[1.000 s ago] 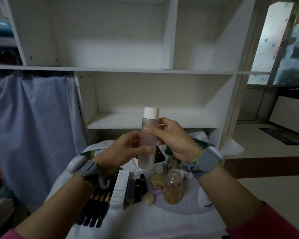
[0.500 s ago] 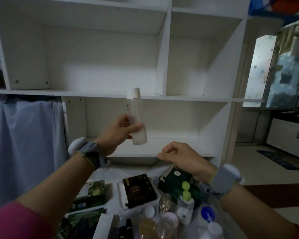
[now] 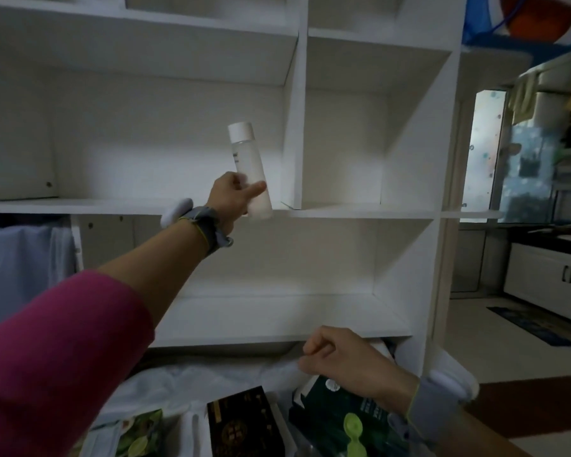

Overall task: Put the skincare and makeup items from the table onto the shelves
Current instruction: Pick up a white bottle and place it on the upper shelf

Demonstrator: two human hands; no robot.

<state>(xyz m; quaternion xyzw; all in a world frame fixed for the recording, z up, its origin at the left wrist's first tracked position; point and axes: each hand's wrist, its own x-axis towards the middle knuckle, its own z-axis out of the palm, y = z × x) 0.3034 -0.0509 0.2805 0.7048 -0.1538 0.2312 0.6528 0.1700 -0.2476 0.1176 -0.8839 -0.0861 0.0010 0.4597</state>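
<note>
My left hand (image 3: 233,196) grips the lower part of a tall frosted bottle with a white cap (image 3: 246,159), slightly tilted, its base at the front edge of the middle shelf (image 3: 112,206), just left of the upright divider (image 3: 295,127). My right hand (image 3: 346,359) hovers low over the table with its fingers loosely curled and nothing in them. Below it lie a dark green pouch with a light green cap (image 3: 346,420), a black box with gold print (image 3: 241,423) and green sachets (image 3: 136,437).
The white shelf unit has a lower shelf (image 3: 271,315) and a right-hand compartment (image 3: 360,206). A blue-grey curtain (image 3: 20,268) hangs at the left. To the right are a doorway, white cabinets (image 3: 548,278) and a floor mat (image 3: 538,324).
My left hand has carried the bottle up and right from the lower shelf's height to the middle shelf's edge. My right hand has stayed low over the table. The view has tilted upward.
</note>
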